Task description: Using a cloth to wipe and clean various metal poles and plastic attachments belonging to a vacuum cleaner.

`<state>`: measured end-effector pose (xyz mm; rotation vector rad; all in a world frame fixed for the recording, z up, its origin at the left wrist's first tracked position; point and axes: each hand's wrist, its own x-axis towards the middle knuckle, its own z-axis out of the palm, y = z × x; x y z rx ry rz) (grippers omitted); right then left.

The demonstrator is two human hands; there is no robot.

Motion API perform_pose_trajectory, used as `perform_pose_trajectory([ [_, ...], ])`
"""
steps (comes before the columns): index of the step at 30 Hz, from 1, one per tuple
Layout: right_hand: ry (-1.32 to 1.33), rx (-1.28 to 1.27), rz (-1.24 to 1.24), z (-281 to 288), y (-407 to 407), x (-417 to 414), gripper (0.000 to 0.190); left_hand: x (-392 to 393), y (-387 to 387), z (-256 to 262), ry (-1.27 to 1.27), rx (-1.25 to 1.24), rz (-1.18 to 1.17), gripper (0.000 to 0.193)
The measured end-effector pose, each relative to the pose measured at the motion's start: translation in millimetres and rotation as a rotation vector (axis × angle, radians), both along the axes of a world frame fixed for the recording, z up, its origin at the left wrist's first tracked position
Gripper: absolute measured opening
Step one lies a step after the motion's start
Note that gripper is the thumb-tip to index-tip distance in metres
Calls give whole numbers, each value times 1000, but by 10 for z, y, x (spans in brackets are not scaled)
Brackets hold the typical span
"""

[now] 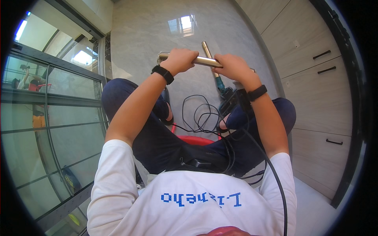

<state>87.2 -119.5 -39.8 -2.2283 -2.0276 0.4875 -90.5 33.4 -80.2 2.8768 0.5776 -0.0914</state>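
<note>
A shiny gold-toned metal tube (206, 61) lies crosswise in front of me, above the floor. My left hand (180, 60) is wrapped around it near its left end, where a bit of whitish material shows. Around its right part are the fingers of my right hand (233, 66), which hides much of that end. Below and behind it, a second metal tube (207, 49) slants down to a teal joint (219, 83). That joint meets a dark floor-tool head (229, 100), partly hidden by my right forearm and leg.
Black cable (200, 115) lies in loops on the grey floor (141, 38) between my feet. More cable runs over my right thigh. Under me is a red stool (195, 140). Glass-paned doors (73, 85) stand at left, wooden cabinets (319, 97) with black handles at right.
</note>
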Motion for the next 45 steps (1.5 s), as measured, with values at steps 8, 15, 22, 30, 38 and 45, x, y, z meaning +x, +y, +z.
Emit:
perform_pose_trajectory([
  [8,-5,-8,-11,11,4,-14,32,-2,4,-5,5,4,-3,18],
  [15,-11,-16,-12,22,1,-17,31,-1,-6,15,6,2,-5,18],
  [22,-14,-25,-11,35,0,-24,31,-8,-6,23,11,-8,-8,18],
  [30,-24,-33,-1,31,9,-22,31,-12,13,-3,-14,1,-24,17],
  [38,-15,-15,-7,32,15,-1,31,-16,11,33,-23,-10,-12,17],
  [45,158,186,-61,384,-156,236,32,-124,226,474,-334,41,-21,18],
])
